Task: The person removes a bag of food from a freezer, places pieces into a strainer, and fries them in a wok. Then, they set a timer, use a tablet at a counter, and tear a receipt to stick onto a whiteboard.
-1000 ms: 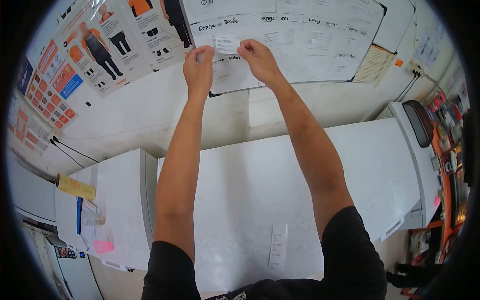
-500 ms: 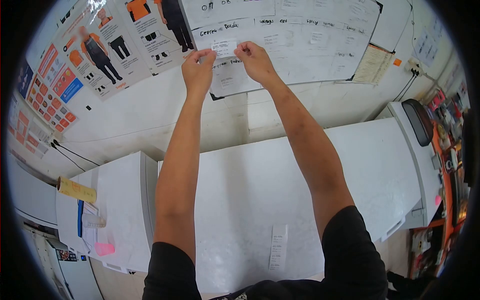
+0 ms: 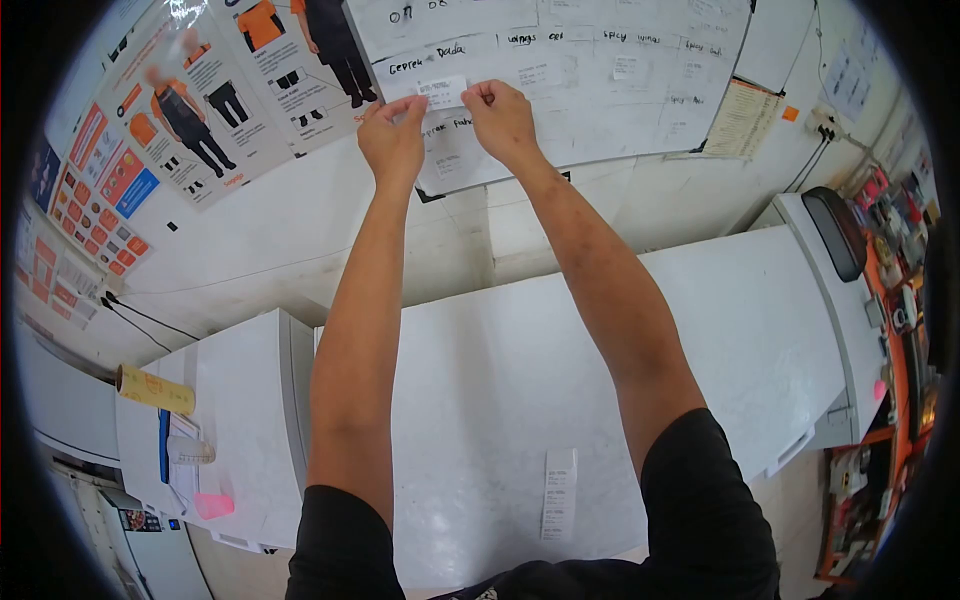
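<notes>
Both hands are up in front of the whiteboard (image 3: 600, 132), and between them is 1 small white printed label (image 3: 443, 91). The left hand (image 3: 393, 142) has its left edge pinched between thumb and finger; over on the other side, the right hand (image 3: 502, 124) grips the right edge, its fingers curled. The label lies across the board's face, just below the handwritten words "Geprek Dada", though whether its back is stuck down is impossible to tell from here. More handwriting sits right below it, partly covered by the left hand.

Look lower: another printed label (image 3: 447, 166) is on the board below the gap between the hands. Off to the right of the right hand, 1 more (image 3: 626, 68) shows up bright, with "spicy wings" written above it. Further right again, a yellowish sheet (image 3: 742, 120) hangs beside the board's lower corner.

To the left of the left hand, posters (image 3: 190, 120) of clothing cover the wall. Far below both hands comes the white surface (image 3: 470, 400), and there, near the person's body, lies a strip of printed labels (image 3: 560, 493). Down and well left of the left hand, a yellow roll (image 3: 156, 389) rests near a pink object (image 3: 214, 506).
</notes>
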`<state>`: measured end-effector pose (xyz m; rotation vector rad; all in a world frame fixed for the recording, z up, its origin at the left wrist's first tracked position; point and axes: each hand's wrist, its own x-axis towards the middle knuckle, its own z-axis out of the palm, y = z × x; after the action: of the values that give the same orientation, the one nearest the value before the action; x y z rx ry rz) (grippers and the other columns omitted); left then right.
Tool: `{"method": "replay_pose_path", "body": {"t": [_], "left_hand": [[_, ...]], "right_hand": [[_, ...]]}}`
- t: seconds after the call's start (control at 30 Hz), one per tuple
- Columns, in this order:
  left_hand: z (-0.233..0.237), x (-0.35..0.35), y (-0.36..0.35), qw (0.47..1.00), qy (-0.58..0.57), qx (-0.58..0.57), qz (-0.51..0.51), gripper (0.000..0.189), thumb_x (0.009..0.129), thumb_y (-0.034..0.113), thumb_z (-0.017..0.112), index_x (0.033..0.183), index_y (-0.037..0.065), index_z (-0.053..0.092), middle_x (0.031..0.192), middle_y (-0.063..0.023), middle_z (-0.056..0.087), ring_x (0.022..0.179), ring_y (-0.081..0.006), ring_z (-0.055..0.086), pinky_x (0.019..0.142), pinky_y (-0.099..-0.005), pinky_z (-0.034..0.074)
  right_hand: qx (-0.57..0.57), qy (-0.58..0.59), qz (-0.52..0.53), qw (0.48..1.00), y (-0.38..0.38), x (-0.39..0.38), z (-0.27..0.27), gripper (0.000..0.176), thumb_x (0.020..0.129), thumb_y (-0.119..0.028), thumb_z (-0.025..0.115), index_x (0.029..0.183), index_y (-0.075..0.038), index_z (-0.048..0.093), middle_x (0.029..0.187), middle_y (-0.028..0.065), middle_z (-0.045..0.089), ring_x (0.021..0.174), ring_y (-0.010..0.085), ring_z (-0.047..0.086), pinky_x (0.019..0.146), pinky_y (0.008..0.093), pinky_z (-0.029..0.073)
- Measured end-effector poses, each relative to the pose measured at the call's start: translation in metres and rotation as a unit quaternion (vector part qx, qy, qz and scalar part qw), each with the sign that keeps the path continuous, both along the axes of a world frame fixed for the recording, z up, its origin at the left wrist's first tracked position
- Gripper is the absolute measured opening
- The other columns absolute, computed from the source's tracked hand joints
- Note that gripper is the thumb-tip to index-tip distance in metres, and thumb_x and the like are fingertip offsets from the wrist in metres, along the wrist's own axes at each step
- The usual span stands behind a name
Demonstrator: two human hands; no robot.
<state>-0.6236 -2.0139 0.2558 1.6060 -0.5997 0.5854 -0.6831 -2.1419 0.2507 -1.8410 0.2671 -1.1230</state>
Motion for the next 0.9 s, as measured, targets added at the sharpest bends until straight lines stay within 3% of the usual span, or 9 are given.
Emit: {"method": "replay_pose_path", "body": {"t": [0.27,0.37,0.57,0.67,0.87,0.9], "left_hand": [[-0.005,0.005,-0.004,1.000,-0.021,-0.004,0.015,0.023,0.078,0.023,0.073,0.088,0.002,0.074,0.104,-0.0111,0.066,0.100,-0.0264,0.061,0.089,-0.0336,0.044],[-0.005,0.004,-0.004,1.000,-0.016,-0.009,0.014,0.022,0.078,0.022,0.073,0.088,0.002,0.074,0.104,-0.0109,0.066,0.100,-0.0263,0.061,0.089,-0.0334,0.045],[-0.007,0.002,-0.006,0.999,-0.022,-0.010,0.030,0.022,0.079,0.021,0.073,0.088,0.001,0.074,0.106,-0.0110,0.065,0.101,-0.0262,0.061,0.090,-0.0335,0.044],[-0.009,0.005,-0.007,0.999,-0.024,-0.012,0.029,0.022,0.079,0.021,0.073,0.088,0.001,0.074,0.108,-0.0113,0.064,0.101,-0.0262,0.060,0.090,-0.0335,0.044],[-0.011,0.006,-0.008,0.999,-0.025,-0.025,0.023,0.023,0.079,0.022,0.073,0.089,0.001,0.074,0.109,-0.0119,0.064,0.102,-0.0262,0.060,0.091,-0.0331,0.044],[-0.012,0.008,-0.009,0.999,-0.024,-0.028,0.023,0.023,0.079,0.022,0.073,0.089,0.001,0.074,0.109,-0.0119,0.064,0.102,-0.0262,0.060,0.091,-0.0330,0.044]], "right_hand": [[-0.008,-0.009,-0.024,1.000,0.000,0.005,-0.002,0.020,0.082,-0.018,0.065,0.084,0.002,0.066,0.075,0.0144,0.068,0.071,0.0262,0.065,0.069,0.0362,0.051],[-0.009,0.017,-0.021,1.000,-0.002,0.006,-0.003,0.024,0.084,-0.022,0.065,0.091,0.000,0.067,0.081,0.0109,0.068,0.073,0.0192,0.065,0.070,0.0315,0.051],[-0.044,0.002,-0.042,0.998,-0.004,0.012,-0.009,0.023,0.085,-0.022,0.064,0.090,0.001,0.066,0.080,0.0115,0.068,0.072,0.0197,0.064,0.069,0.0319,0.050],[-0.026,-0.021,-0.036,0.999,-0.003,0.016,-0.012,0.019,0.083,-0.020,0.063,0.085,-0.001,0.065,0.078,0.0135,0.067,0.084,0.0320,0.058,0.082,0.0420,0.045],[-0.016,-0.010,-0.029,0.999,-0.002,0.014,-0.009,0.018,0.084,-0.019,0.062,0.085,-0.001,0.065,0.079,0.0131,0.067,0.087,0.0330,0.056,0.082,0.0427,0.044],[-0.032,-0.011,-0.044,0.998,-0.002,0.014,-0.009,0.020,0.084,-0.020,0.062,0.086,0.000,0.065,0.079,0.0130,0.067,0.081,0.0290,0.059,0.078,0.0395,0.046]]}}
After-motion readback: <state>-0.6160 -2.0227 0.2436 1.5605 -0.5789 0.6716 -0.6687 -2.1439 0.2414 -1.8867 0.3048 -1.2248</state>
